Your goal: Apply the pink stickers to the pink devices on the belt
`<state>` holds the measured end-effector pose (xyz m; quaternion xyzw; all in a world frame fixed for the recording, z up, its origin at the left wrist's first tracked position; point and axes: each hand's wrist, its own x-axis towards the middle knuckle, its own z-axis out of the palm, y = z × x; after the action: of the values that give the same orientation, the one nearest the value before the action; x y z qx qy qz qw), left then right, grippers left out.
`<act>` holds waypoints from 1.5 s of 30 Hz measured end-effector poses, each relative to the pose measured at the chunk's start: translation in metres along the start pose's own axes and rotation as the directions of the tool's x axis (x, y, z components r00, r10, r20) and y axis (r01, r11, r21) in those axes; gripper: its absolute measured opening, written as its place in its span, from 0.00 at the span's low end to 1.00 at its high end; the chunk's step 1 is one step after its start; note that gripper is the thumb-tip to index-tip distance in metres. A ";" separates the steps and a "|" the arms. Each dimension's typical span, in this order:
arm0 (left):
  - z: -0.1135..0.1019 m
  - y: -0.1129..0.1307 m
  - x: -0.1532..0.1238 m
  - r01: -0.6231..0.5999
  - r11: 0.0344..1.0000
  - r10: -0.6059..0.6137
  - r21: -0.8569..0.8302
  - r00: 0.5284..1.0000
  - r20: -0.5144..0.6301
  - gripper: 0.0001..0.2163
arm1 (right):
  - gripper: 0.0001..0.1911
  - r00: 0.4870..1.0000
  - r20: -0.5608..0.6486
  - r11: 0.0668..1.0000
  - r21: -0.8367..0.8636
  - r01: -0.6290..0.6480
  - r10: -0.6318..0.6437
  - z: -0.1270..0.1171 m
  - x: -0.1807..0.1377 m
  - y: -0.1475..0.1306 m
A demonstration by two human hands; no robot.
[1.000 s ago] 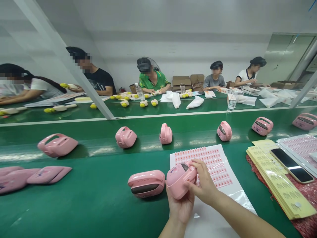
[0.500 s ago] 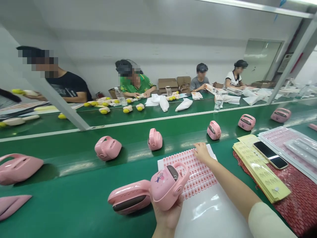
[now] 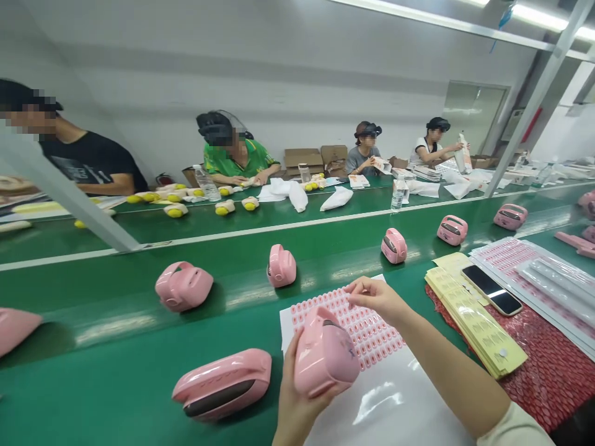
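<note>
Head view: left hand (image 3: pixel 300 406) wraps pink device (image 3: pixel 320 356) from below, presumably steadying it above sticker sheet (image 3: pixel 379 393); right hand (image 3: pixel 379 300), half-curled over sheet, whether gripping sticker unclear.

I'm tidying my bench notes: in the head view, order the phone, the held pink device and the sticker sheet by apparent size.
Largest to smallest:
1. sticker sheet
2. held pink device
3. phone
</note>
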<state>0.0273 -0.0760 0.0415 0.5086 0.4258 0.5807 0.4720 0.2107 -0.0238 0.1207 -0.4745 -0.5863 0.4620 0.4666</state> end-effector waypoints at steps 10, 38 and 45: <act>0.006 -0.011 -0.009 -0.215 0.949 0.179 0.230 0.970 0.165 0.41 | 0.08 0.986 0.122 0.973 -0.188 0.132 -0.110 0.020 -0.039 -0.013; 0.013 -0.010 -0.011 -0.256 0.963 0.255 0.084 0.967 0.030 0.40 | 0.27 0.930 0.109 0.833 -0.417 0.363 -0.351 0.035 -0.059 0.022; 0.015 -0.006 -0.020 -0.157 0.987 0.158 -0.044 0.987 0.021 0.41 | 0.15 0.979 0.166 0.960 -0.234 0.155 -0.118 0.018 -0.032 0.034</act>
<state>0.0439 -0.0939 0.0339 0.5377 0.3660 0.6188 0.4405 0.2011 -0.0532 0.0809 -0.4508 -0.7038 0.3870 0.3895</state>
